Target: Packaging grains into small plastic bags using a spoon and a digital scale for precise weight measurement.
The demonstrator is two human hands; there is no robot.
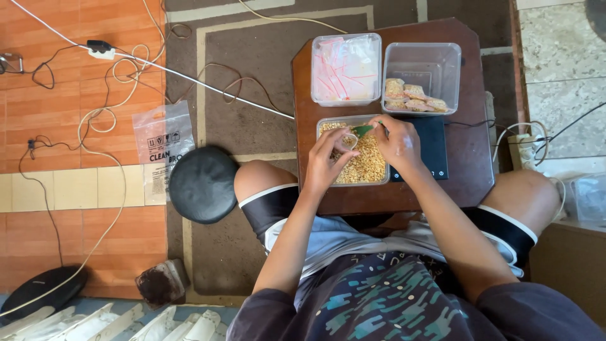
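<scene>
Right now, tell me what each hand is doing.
Left hand: closed on a small clear bag over the tray of grain.
Right hand: closed on a green scoop, tipped at the bag.

Green scoop [363, 130], yellow-tan grain [366, 165], dark brown table [467, 158], black scale [432, 148].

Bright, even daylight fills the scene, strongest at the upper right, where the pale floor tiles [562, 69] look washed out. Shadows are soft and short. The clear plastic tubs [421, 66] on the desk [470, 164] carry mild glare. Focus is sharp at centre; wide-angle bending curves the edges.
</scene>
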